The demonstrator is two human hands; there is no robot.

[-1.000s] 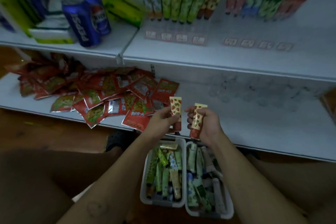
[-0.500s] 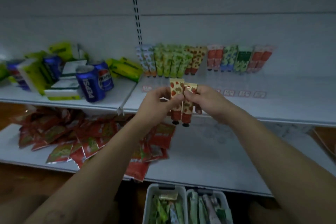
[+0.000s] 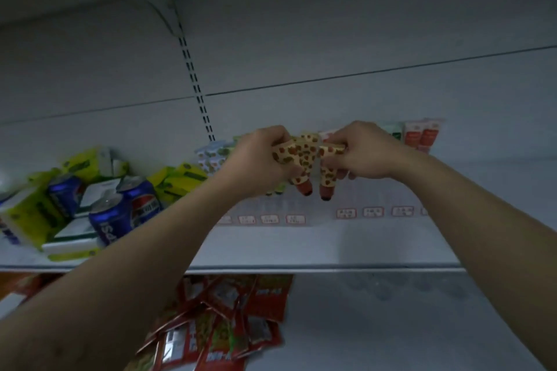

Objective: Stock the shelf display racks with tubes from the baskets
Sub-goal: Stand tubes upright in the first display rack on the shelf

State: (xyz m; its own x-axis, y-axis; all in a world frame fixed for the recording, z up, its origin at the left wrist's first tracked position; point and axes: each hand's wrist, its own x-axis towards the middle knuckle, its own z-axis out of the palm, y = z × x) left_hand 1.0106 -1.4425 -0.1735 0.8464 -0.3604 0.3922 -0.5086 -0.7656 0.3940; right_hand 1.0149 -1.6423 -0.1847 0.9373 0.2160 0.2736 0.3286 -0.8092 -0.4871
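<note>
Dim, bluish light lies over a white shelving unit. Its back panel [image 3: 331,39] is plain, crossed by one dark seam, and a slotted upright [image 3: 196,84] runs down left of centre. The middle shelf [image 3: 361,245] carries cans [image 3: 111,221] and boxes [image 3: 33,214] at the left. Red packets [image 3: 229,319] lie heaped on the lower shelf [image 3: 407,328]. A brown strip [image 3: 15,281] at far left may be floor.

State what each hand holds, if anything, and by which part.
The left hand grips one spotted red-capped tube by its flat upper end; the right hand pinches a second spotted tube by its flat upper end. Both caps hang down.
</note>
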